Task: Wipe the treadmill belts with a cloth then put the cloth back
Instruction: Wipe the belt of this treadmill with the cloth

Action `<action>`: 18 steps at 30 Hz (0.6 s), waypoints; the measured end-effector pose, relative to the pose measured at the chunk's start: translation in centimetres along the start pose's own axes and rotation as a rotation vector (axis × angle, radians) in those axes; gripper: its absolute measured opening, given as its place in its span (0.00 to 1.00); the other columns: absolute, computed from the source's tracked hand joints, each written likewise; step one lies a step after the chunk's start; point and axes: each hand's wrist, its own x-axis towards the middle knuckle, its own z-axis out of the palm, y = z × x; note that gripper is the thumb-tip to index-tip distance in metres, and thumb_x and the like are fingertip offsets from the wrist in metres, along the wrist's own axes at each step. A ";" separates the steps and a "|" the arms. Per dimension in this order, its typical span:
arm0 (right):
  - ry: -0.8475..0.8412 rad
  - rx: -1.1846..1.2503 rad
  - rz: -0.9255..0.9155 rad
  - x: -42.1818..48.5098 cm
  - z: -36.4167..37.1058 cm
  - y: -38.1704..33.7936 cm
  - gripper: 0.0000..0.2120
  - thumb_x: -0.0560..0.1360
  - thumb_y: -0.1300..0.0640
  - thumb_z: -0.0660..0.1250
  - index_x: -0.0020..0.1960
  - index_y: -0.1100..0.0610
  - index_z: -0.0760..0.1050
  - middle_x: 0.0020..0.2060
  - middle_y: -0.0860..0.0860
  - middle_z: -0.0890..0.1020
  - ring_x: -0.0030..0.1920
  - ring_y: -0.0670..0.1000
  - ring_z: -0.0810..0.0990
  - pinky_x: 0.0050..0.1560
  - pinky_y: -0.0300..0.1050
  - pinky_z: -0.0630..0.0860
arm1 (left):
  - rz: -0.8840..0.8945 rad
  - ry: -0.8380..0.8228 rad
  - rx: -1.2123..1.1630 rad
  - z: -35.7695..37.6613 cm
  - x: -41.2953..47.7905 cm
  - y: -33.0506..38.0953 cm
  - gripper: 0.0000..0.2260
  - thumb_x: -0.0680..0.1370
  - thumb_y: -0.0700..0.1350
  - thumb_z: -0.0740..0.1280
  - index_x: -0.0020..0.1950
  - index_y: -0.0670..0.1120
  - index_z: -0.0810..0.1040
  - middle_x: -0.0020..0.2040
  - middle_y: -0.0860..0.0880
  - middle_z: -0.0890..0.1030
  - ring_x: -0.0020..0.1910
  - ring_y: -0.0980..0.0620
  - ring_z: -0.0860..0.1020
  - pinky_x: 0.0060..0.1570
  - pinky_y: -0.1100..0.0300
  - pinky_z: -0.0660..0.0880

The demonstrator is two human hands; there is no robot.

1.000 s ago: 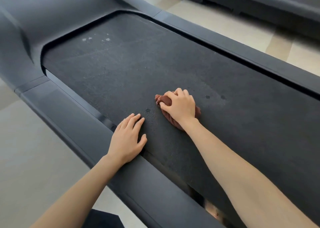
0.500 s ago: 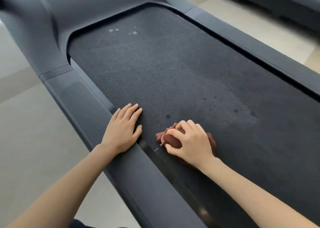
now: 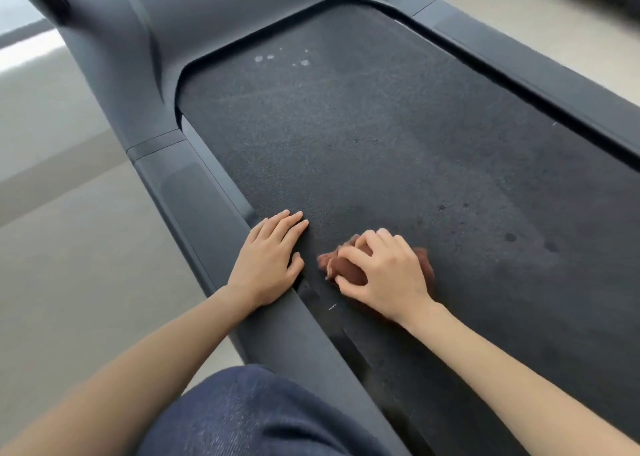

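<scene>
Brown cloth (image 3: pixel 349 268) gripped by right hand (image 3: pixel 388 275) on belt (image 3: pixel 398 137).

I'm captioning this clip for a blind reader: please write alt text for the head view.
A person's right hand grips a crumpled reddish-brown cloth against a dark treadmill belt, while the left hand rests flat across the belt's edge and grey side rail. Pale specks dot the belt's far end.

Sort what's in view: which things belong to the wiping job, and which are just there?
In the job: brown cloth, gripped by the right hand; treadmill belt, with pale specks near its far end; left hand, flat at the belt's edge.
Just there: side rail; floor; denim-clad knee.
</scene>
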 end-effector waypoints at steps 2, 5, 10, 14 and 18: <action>-0.039 0.032 -0.084 -4.2 -1.2 -0.2 0.13 0.67 0.43 0.67 0.46 0.50 0.79 0.40 0.52 0.76 0.40 0.55 0.74 0.38 0.48 0.70 | -0.002 -0.007 0.017 0.1 -0.1 0.0 0.26 0.75 0.49 0.55 0.73 0.46 0.65 0.74 0.49 0.65 0.74 0.49 0.58 0.73 0.51 0.53; -0.088 0.020 -0.108 -7.5 -2.0 0.6 0.13 0.68 0.42 0.67 0.46 0.48 0.79 0.39 0.51 0.76 0.40 0.54 0.75 0.38 0.47 0.71 | 0.023 -0.019 0.035 0.1 -0.1 0.0 0.27 0.75 0.52 0.52 0.73 0.45 0.65 0.74 0.48 0.64 0.74 0.48 0.58 0.73 0.50 0.53; -0.057 -0.013 -0.025 -3.7 -1.0 2.1 0.14 0.66 0.42 0.68 0.47 0.49 0.80 0.39 0.51 0.77 0.41 0.55 0.75 0.39 0.47 0.71 | 0.117 -0.041 0.035 -0.2 0.8 0.0 0.27 0.76 0.53 0.53 0.72 0.45 0.66 0.73 0.47 0.65 0.74 0.47 0.59 0.73 0.50 0.53; 0.042 -0.085 0.249 -1.4 -1.1 7.5 0.15 0.68 0.43 0.72 0.50 0.50 0.80 0.42 0.52 0.77 0.44 0.57 0.75 0.40 0.49 0.73 | 0.334 -0.052 0.072 -0.3 4.0 2.7 0.24 0.77 0.50 0.58 0.73 0.46 0.66 0.74 0.49 0.63 0.74 0.49 0.58 0.74 0.51 0.51; 0.138 -0.179 0.527 -4.5 -2.9 14.7 0.16 0.69 0.43 0.72 0.53 0.49 0.80 0.44 0.51 0.77 0.45 0.57 0.74 0.42 0.49 0.72 | 0.491 -0.058 0.081 0.1 7.1 5.8 0.24 0.78 0.50 0.58 0.73 0.47 0.65 0.74 0.50 0.63 0.75 0.49 0.57 0.74 0.50 0.50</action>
